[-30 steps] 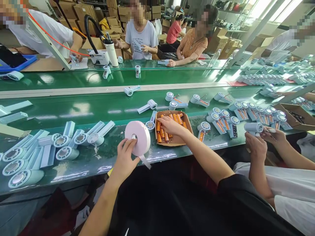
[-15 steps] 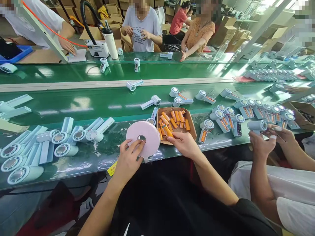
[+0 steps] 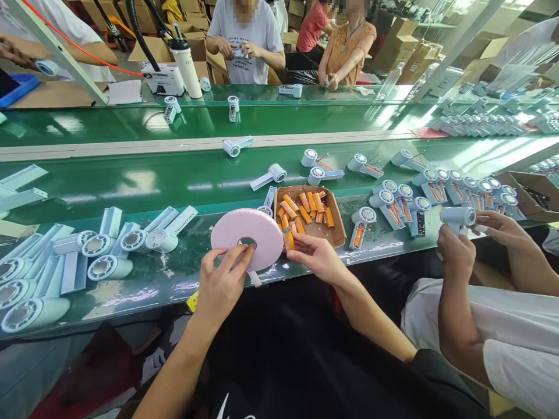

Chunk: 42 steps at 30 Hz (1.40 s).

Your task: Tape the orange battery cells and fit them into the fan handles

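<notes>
My left hand (image 3: 222,283) holds a large pink roll of tape (image 3: 247,237) by its core, lying almost flat above the green bench edge. A short tape tail hangs under the roll. My right hand (image 3: 320,256) pinches an orange cylindrical cell (image 3: 289,239) right against the roll's right rim. Just behind it a shallow cardboard tray (image 3: 336,228) holds several more orange cells.
Several pale blue handheld fan bodies (image 3: 100,267) lie at my left, others with orange cells (image 3: 410,206) at my right. A co-worker's hands (image 3: 456,251) beside me hold one fan. The green conveyor (image 3: 131,180) carries loose fans; people sit across it.
My right hand left the tray with an orange cell and brought it to the roll. The roll tipped from upright to nearly flat. The view shifted slightly downward.
</notes>
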### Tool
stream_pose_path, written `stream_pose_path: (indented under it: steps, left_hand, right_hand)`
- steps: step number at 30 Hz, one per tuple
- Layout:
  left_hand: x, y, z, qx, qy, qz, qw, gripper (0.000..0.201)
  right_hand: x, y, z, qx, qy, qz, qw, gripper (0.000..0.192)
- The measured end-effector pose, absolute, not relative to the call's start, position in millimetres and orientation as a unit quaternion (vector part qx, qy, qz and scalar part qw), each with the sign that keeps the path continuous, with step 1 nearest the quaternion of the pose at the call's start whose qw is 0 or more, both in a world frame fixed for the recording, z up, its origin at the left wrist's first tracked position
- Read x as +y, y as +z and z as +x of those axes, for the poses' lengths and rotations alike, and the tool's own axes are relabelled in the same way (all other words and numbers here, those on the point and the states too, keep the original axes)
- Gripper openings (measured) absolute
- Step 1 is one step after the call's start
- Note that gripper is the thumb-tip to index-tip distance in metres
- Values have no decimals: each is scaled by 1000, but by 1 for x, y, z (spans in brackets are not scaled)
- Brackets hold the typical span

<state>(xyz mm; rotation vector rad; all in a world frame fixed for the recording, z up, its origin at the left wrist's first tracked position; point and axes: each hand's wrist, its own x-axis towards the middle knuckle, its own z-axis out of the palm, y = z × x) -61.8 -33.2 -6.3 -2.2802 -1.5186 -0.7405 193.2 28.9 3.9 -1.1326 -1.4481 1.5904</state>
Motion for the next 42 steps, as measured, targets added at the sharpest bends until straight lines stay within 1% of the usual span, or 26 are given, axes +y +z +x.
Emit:
stream_pose_path:
  steps: [2,5,6,8,9,11,13,14,16,19,21,22,23,25,26,29,31,33,36,37,38,42]
  left_hand:
    - [-33,-1,-60,-525,-262,-793,163,48]
    - [-33,3,-56,-517,-277,-790,177,54]
    - [-33,3,-55,-513,-285,-789,183,57]
    - [-32,-1,-52,-515,-302,-777,200,60]
    - [-31,-4,-50,-522,-310,-766,210,59]
    - [-31,-11,-43,-541,-325,-743,224,55]
    - [-33,-17,-30,-556,-336,-728,217,55]
    - [-34,-19,-23,-562,-341,-724,208,57]
    - [-38,-24,-11,-575,-345,-719,185,60]
    - [-39,-31,-19,-609,-315,-716,132,50]
    - [-33,-37,-48,-661,-260,-700,80,46]
    - [-27,-41,-67,-692,-227,-683,53,47]
    - [-20,-45,-87,-722,-197,-663,25,51]
    - [-3,-49,-119,-752,-179,-635,-2,60]
    - [7,-49,-127,-746,-198,-636,1,60]
    - [41,-40,-107,-645,-296,-703,31,46]
    - [72,-26,-65,-558,-319,-766,24,39]
    - [113,-9,-12,-500,-289,-817,-9,36]
    - [188,11,75,-463,-150,-870,-80,39]
    - [212,14,103,-461,-94,-878,-88,41]
    - [234,15,130,-459,-69,-882,-88,42]
    - [293,9,212,-457,-19,-886,-73,45]
  right_hand:
    - [33,5,195,-533,633,-430,360,57]
    - [38,14,202,-546,635,-417,353,36]
    - [40,17,203,-546,636,-415,355,33]
    - [41,20,200,-522,640,-415,383,33]
    - [40,19,195,-499,639,-414,413,36]
    - [34,12,177,-437,620,-412,506,41]
    - [25,0,153,-355,585,-399,610,42]
    - [22,-6,143,-315,571,-392,649,41]
    - [24,-12,136,-265,568,-382,679,39]
    - [53,0,174,-257,552,-379,697,38]
    - [79,19,226,-242,464,-356,774,33]
    - [89,27,253,-237,395,-342,819,28]
    - [94,34,279,-243,354,-340,837,27]
    - [91,37,314,-279,343,-365,819,36]
    - [83,34,323,-302,363,-391,790,44]
    - [55,11,322,-356,437,-460,686,63]
    - [41,-5,313,-376,465,-478,643,65]
    - [36,-15,307,-389,484,-477,622,60]
    - [36,-22,307,-392,518,-457,608,56]
    - [36,-23,308,-390,530,-448,605,56]
    - [36,-23,309,-388,540,-440,604,56]
    - [28,-26,313,-393,552,-432,595,52]
